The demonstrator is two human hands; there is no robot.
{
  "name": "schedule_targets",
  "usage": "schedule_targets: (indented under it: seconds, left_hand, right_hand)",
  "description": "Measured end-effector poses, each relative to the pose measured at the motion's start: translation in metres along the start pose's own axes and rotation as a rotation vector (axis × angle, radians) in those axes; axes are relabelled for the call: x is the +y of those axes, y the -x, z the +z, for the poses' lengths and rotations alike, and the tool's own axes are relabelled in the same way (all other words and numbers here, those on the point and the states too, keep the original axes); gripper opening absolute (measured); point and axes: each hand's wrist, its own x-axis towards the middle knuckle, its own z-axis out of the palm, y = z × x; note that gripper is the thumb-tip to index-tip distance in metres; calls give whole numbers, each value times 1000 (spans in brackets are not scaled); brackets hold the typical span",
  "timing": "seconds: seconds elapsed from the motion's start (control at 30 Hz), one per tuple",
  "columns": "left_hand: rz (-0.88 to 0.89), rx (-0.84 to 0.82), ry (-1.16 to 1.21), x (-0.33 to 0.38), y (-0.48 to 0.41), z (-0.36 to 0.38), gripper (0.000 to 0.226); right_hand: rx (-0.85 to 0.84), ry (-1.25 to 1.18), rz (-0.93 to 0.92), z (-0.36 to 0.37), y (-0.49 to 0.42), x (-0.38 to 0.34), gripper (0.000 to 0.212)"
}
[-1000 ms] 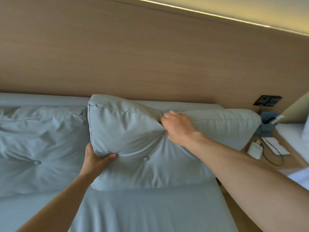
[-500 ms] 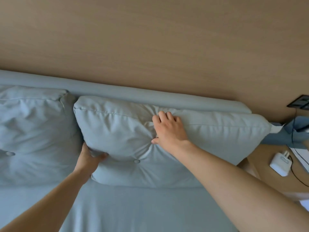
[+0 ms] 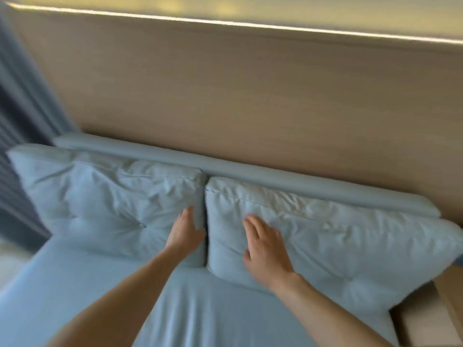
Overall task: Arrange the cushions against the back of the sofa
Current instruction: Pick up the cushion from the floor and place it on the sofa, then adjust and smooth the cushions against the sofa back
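Blue fabric: a pale blue sofa (image 3: 175, 309) fills the lower part of the head view, its seat running from the near edge up to a rounded back rail (image 3: 250, 172).
Left cushion: the left cushion (image 3: 112, 196) leans against the back rail, creased, with a tufted dimple near its middle; its far left corner sticks out past the end of the rail.
Right cushion: the right cushion (image 3: 338, 241) also leans against the rail, wrinkled along the top, with a dimple low on its right side; its right corner hangs beyond the sofa's end.
Gap: the two cushions stand side by side, their inner edges just beside each other with a narrow dark seam between them.
Left hand: the left hand (image 3: 184, 234) lies flat on the inner edge of the left cushion, right at the seam, fingers together and extended, gripping nothing.
Right hand: the right hand (image 3: 265, 249) rests palm down on the left part of the right cushion, fingers spread and straight, holding nothing.
Arms: both forearms are bare and reach up from the bottom of the picture across the seat.
Wall: a wood-grain panel (image 3: 250, 108) rises behind the sofa, topped by a thin strip of light (image 3: 225, 22).
Curtain: a blue-grey curtain (image 3: 22, 121) hangs at the far left, blurred.
Bench: a tan wooden bench (image 3: 448, 296) shows at the lower right, just beside the sofa's end.
Sharpness: the whole view is softened by motion blur.
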Motion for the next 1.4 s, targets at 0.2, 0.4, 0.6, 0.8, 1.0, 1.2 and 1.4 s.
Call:
schedule_targets:
  seconds: [0.2, 0.4, 0.6, 0.8, 1.0, 1.2, 1.4]
  left_hand:
    - [234, 67, -319, -18, -45, -190, 77]
    - [361, -36, -604, -112, -135, -328, 96]
    - [466, -310, -748, -223, -235, -353, 137]
    - [601, -340, -717, -275, -272, -327, 153]
    - [663, -147, -627, -290, -281, -305, 147]
    - [749, -91, -458, -293, -271, -310, 89]
    - [944, -44, -394, -280, -254, -316, 78]
  right_hand:
    - [-279, -991, 456, 37, -62, -171, 41]
    - [-433, -1731, 1007, 135, -150, -342, 25]
    - [-219, -2079, 1455, 271, -207, -429, 67]
    - [82, -2453, 1652, 352, -228, -457, 97]
    - [389, -2575, 1572, 404, -247, -461, 81]
    - [476, -2671, 1418, 421, -249, -465, 80]
    - [541, -2785, 1296, 403, -274, -458, 70]
